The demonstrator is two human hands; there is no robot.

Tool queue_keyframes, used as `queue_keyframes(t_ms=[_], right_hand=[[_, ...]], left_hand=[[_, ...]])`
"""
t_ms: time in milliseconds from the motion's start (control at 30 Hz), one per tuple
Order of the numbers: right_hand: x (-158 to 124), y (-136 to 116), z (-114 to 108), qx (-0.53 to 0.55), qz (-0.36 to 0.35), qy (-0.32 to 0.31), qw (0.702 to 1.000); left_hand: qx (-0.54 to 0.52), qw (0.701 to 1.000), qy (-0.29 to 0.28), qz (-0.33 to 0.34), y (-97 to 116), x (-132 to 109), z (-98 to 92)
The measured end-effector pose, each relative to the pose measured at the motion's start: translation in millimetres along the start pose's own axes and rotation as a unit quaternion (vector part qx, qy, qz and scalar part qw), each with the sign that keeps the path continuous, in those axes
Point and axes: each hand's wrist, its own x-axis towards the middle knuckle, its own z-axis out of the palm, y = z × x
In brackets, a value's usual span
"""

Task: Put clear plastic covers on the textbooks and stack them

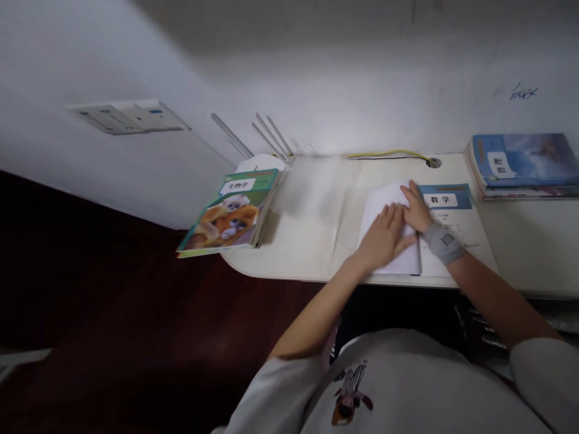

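Note:
My left hand [384, 238] lies flat on a folded white sheet of paper [384, 220], fingers pointing toward my right hand. My right hand [416, 208], with a grey wrist brace [443, 244] above it, rests its fingertips on the sheet's upper edge. The sheet lies partly over a maths textbook [452, 223] with a blue label. Neither hand visibly grips the sheet, and my hands hide part of it.
A biology textbook [226, 211] overhangs the white desk's [307, 241] left end, and a stack of books [522, 166] sits at the right. A yellow-and-black cable [389, 154] runs to a desk grommet. Thin rods [271, 135] stand behind the desk. Below lies a dark wooden floor [113, 301].

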Motion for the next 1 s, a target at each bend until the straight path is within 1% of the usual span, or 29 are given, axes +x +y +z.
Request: queue_keyframes(t_ms=[67,100,167,200,300,400,500,600,767,1000], right_hand=[[-0.6,-1.5,-1.1,0.001,-0.004,-0.003,1.0],[-0.9,-1.9,-1.4,0.002,-0.005,-0.002,1.0],[-1.4,-2.0,-1.6,0.002,-0.003,0.0,1.0],[-1.6,-1.7,-1.4,0.002,-0.002,0.001,1.0],[-1.9,-0.6,-0.7,0.004,-0.009,0.002,1.0],[-2.2,-0.3,-0.8,-0.005,-0.013,-0.007,1.0],[-2.4,-0.1,-1.2,-0.014,-0.015,-0.013,1.0],[-2.4,0.4,-1.3,-0.012,-0.031,-0.014,0.999],[-3.2,-2.7,-2.0,-0.04,-0.046,-0.067,0.996],[-3.3,-4.0,-1.5,-0.035,-0.042,-0.042,0.998]], left_hand=[[-0.005,0.995,-0.045,0.088,16.9,-32.4,-4.9],[0.0,0.993,-0.063,0.103,23.9,-45.6,-5.1],[0.027,0.993,-0.076,0.088,33.5,-62.5,-1.3],[0.046,0.994,-0.069,0.068,36.2,-66.3,2.2],[0.104,0.994,-0.024,0.028,37.8,-66.3,16.5],[0.131,0.991,0.011,0.028,35.7,-64.2,29.1],[0.139,0.99,0.025,0.026,35.1,-66.4,34.8],[0.152,0.988,0.035,0.023,36.9,-68.5,34.3],[0.148,0.988,0.028,0.032,38.8,-69.2,28.5],[0.16,0.986,0.033,0.007,37.5,-72.3,21.6]])
